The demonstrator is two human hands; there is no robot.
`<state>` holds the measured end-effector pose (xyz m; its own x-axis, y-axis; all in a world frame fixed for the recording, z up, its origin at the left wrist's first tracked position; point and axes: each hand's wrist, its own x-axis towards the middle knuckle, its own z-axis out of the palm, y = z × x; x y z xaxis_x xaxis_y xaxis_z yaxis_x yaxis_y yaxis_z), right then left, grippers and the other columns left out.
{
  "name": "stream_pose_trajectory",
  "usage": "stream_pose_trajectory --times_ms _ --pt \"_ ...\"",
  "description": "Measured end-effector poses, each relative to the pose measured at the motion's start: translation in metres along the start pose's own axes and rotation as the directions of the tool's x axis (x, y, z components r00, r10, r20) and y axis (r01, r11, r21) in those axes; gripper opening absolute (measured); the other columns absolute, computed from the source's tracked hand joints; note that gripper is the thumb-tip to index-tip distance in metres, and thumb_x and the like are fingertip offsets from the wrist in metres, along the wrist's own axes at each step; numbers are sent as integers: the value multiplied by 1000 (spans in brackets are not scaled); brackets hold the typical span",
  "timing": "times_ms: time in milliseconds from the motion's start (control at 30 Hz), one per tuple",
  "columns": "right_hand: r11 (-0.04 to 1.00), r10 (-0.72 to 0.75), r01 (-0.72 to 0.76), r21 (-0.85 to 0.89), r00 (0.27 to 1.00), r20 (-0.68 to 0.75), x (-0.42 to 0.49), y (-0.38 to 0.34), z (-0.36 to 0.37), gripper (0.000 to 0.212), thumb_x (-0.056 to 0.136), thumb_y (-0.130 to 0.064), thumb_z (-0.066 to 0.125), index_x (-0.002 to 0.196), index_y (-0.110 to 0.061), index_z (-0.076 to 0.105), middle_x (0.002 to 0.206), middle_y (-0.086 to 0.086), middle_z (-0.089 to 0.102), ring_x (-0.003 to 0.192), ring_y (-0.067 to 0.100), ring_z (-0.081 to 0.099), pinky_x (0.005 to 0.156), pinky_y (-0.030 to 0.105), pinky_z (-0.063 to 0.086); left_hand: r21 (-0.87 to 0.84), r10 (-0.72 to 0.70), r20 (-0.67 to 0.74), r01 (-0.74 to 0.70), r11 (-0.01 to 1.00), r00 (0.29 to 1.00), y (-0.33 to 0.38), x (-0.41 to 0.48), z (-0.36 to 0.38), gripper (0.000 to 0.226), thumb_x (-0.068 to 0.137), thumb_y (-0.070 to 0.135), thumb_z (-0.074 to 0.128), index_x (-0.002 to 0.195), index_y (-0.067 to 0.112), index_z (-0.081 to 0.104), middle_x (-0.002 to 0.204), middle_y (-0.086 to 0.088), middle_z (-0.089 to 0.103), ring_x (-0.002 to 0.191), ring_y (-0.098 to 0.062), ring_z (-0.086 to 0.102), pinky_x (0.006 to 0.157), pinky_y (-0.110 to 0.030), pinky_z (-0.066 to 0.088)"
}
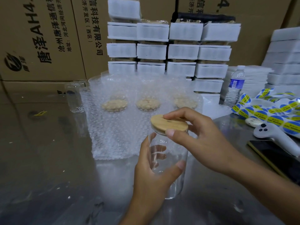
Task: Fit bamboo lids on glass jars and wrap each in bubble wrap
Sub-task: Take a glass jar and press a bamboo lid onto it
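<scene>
Cardboard boxes (40,38) printed with black characters form the back wall. In front of them spreads the grey, reflective tabletop (45,159). Stacks of white foam-wrapped packs (183,51) rise at the rear centre, and more white foam pieces are piled at the far right. A sheet of bubble wrap (116,135) lies spread across the middle of the tabletop. At its far end stand three wrapped jars (148,104), their pale lids showing through the bubbles. A tangle of blue-and-yellow stickers (266,111) lies at the right, with a dark phone (276,158) and a white controller (272,135) near it. A water bottle (235,85) stands by the foam stacks.

The clear glass jar (175,148) is in the near centre, just in front of the bubble wrap. The left hand (151,174) grips its body, with the fingers visible through the glass and the thumb across the front. I cannot tell whether its base rests on the tabletop. The right hand (199,140) pinches the rim of the round bamboo lid (168,125), which sits on the jar's mouth. A bare, empty jar (75,98) stands at the left edge of the bubble wrap.
</scene>
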<state>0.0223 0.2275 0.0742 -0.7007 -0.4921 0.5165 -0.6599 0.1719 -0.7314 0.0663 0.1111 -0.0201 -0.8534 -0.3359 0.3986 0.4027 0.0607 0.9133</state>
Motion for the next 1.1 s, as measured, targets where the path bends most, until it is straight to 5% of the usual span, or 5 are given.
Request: stream_pose_trajectory --times_ms 333,433,600,833,1100 --pt "987 -32 53 154 991 -132 -1 7 25 27 66 -52 62 84 -33 56 100 -20 62 90 -4 62 72 9 47 -12 31 18 -31 999 999 1 1 2 79 53 48 80 123 58 44 113 6 66 107 -15 63 86 -34 52" --pt "987 -66 88 131 983 -169 1 7 29 26 64 -47 61 81 -28 56 95 -14 62 83 4 62 67 11 47 -25 41 29 -40 999 999 1 1 1 85 56 41 82 132 40 45 118 6 65 111 -17 62 90 -41 52" --pt "993 -71 83 78 986 -150 0 4 24 30 61 -48 60 81 -25 58 95 -10 62 82 10 63 66 22 50 -24 53 38 -52 998 998 6 0 0 84 59 40 80 133 32 44 120 12 64 111 -7 62 81 -18 51" --pt "999 -44 44 20 999 1 -5 6 3 31 69 -56 57 92 -37 64 109 -23 65 105 -3 61 89 22 48 14 38 8 -38 999 999 4 -5 -2 76 50 49 77 119 58 47 112 16 64 103 -11 64 79 -20 48" --pt "988 10 84 128 797 -604 28 66 -60 20 93 -6 55 85 -24 57 79 -6 65 68 4 64 66 14 47 -50 27 -52 -29 998 998 -6 2 0 87 29 40 77 113 28 55 95 1 71 86 -17 68 62 -13 49"
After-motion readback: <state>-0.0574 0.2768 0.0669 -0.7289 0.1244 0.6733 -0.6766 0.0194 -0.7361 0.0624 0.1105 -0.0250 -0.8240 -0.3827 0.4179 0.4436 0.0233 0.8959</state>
